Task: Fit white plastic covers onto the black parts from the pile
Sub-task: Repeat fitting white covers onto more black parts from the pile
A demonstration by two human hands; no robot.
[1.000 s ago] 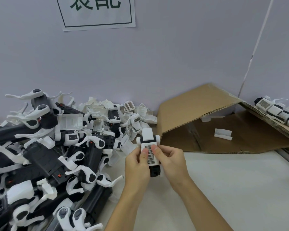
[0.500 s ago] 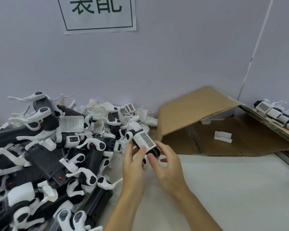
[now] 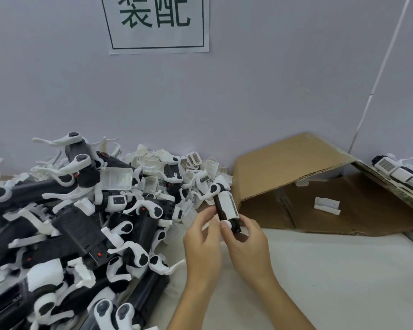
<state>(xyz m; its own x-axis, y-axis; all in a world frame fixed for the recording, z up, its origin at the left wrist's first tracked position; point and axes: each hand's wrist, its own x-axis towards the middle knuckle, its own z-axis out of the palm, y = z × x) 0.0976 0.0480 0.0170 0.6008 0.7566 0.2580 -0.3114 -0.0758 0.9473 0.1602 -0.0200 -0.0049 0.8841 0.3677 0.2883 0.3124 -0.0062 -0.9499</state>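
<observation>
A black part with a white cover (image 3: 225, 206) on it is held up just in front of the pile. My right hand (image 3: 246, 241) grips its lower end, thumb on the white tip. My left hand (image 3: 202, 236) hovers beside it with loosely curled fingers near the part's left side; whether they touch it is unclear. The pile of black parts and white covers (image 3: 81, 222) fills the left of the table. Loose white covers (image 3: 205, 167) lie at the pile's back right.
A flattened cardboard box (image 3: 296, 163) lies open on the right with one white cover (image 3: 327, 204) inside. Finished parts (image 3: 401, 175) rest on its right flap. The white table (image 3: 332, 270) stretches under my hands. A paper sign (image 3: 157, 22) hangs on the wall.
The part has turned from face-up and level to on edge and tilted upright. My right hand moved to its lower end, and my left hand loosened its hold.
</observation>
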